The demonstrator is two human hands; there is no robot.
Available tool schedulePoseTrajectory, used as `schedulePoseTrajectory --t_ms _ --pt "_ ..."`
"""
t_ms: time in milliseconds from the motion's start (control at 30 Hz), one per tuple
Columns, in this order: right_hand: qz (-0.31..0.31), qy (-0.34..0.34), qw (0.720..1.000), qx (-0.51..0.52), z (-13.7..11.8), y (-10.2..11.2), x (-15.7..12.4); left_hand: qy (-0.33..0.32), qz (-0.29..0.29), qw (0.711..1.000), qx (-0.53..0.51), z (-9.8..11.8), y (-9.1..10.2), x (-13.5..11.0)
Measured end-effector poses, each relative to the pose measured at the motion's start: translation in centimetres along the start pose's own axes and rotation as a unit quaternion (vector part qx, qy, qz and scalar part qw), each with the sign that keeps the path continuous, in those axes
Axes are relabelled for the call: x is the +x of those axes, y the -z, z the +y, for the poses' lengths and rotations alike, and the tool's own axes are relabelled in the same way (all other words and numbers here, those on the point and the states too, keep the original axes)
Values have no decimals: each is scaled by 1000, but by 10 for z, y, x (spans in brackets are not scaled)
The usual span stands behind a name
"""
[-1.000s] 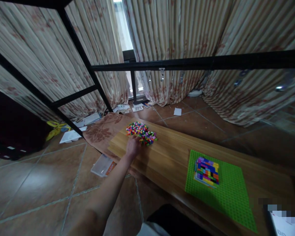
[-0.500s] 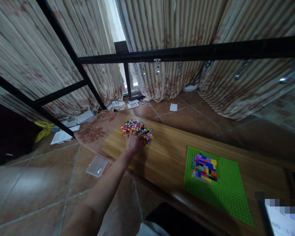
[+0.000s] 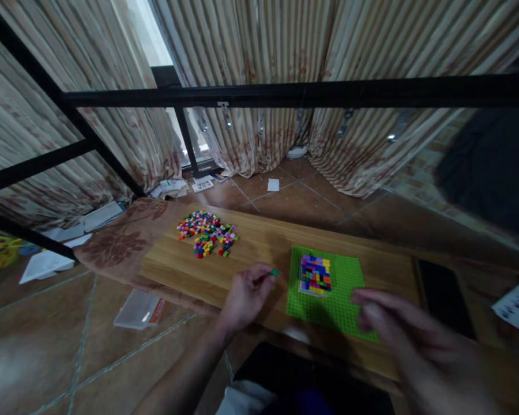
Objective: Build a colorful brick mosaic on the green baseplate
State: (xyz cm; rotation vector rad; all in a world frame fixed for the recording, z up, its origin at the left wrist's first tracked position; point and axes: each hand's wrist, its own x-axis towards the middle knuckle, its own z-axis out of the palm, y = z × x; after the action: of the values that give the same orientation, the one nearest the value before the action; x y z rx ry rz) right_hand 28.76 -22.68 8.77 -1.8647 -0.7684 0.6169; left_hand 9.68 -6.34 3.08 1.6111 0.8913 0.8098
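Observation:
My left hand (image 3: 247, 294) hovers over the wooden board (image 3: 251, 245), pinching a small green brick (image 3: 275, 272) between thumb and fingers. Just to its right lies a green baseplate (image 3: 341, 294) bearing a multicoloured block of stacked bricks (image 3: 315, 275). A pile of loose coloured bricks (image 3: 205, 231) sits at the board's far left. My right hand (image 3: 409, 340), blurred, reaches in from the lower right with fingers stretched toward the baseplate's near right edge, holding nothing.
A black metal frame bar (image 3: 285, 95) crosses the view above the board. Striped curtains hang behind. A clear plastic box (image 3: 138, 308) and scattered papers (image 3: 47, 262) lie on the tiled floor at left. A dark phone-like slab (image 3: 443, 297) rests at the board's right.
My left hand left the brick pile and moved right toward the baseplate, now carrying a green brick. My right hand has come into view. The camera swung rightward.

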Motion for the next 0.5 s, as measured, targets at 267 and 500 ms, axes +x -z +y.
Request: schedulePoseTrajectory --t_ms 267,500 --pt "-110 64 989 69 20 -38 32 -84 -71 992 53 26 -65 -3" --pt "-122 159 980 6 21 -30 72 -119 -93 975 165 29 -74 29"
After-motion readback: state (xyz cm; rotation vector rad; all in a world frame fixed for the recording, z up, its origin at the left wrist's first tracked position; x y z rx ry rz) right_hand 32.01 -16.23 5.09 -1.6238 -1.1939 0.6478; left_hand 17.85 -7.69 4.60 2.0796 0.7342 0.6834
